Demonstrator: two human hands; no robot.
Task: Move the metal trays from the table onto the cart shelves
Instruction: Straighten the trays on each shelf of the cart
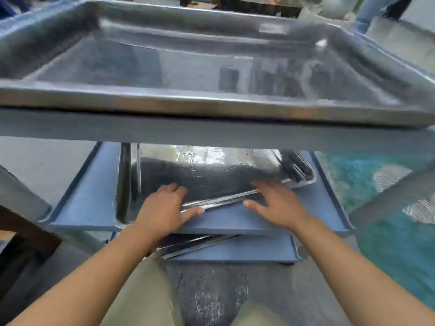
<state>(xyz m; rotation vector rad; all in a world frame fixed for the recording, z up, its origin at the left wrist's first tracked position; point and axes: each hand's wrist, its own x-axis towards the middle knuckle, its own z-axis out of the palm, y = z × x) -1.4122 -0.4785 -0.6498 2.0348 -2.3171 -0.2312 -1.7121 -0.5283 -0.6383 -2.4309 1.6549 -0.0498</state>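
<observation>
Head view is showing both hands lying flat and spread on the near rim of a metal tray [211, 175] sitting askew on the cart's middle shelf [247, 220]. The left hand [164, 208] and right hand [277, 203] are gripping nothing, while another tray [188, 67] is resting on the top shelf [211, 130].
</observation>
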